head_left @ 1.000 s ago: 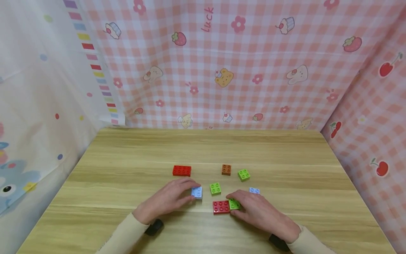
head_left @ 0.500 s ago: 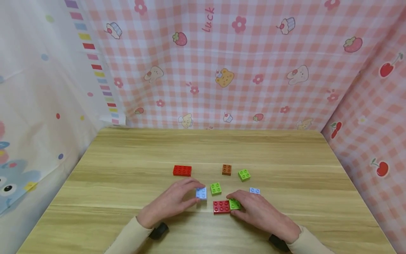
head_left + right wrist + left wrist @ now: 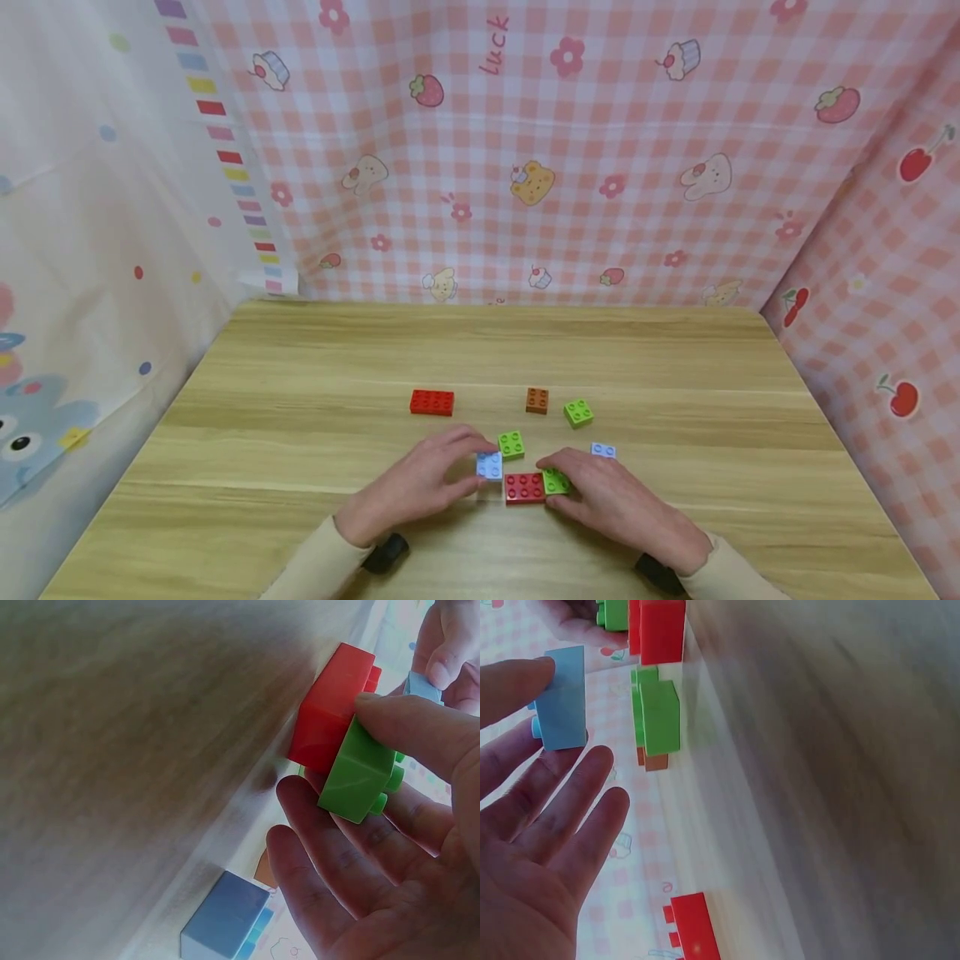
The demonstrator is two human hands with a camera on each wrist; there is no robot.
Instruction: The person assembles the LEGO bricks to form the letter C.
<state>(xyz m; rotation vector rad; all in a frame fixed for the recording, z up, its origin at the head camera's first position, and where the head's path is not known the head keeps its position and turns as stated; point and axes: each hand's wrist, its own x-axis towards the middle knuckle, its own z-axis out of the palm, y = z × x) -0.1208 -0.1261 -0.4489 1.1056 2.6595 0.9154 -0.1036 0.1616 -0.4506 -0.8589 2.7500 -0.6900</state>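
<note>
My left hand (image 3: 420, 477) pinches a light-blue two-by-two toy brick (image 3: 490, 467) between thumb and fingers. In the left wrist view this light-blue brick (image 3: 564, 701) is held up off the tabletop, studs facing away from it. My right hand (image 3: 611, 496) grips a green brick (image 3: 556, 481) at the right end of a dark red brick (image 3: 523, 489). Seen from the right wrist, the green brick (image 3: 358, 776) overlaps the stud side of the red brick (image 3: 330, 709), thumb on one side and fingers on the other. The light-blue brick is just left of the red one.
Behind the hands lie a loose green brick (image 3: 511, 446), a brown brick (image 3: 537, 400), another green brick (image 3: 578, 413) and a long red brick (image 3: 432, 402). A second light-blue brick (image 3: 603, 450) sits behind my right hand. Patterned cloths surround the wooden table (image 3: 337, 350).
My left hand has moved right with the light-blue brick, bringing it close to the dark red brick. The right hand keeps its hold on the green brick in place.
</note>
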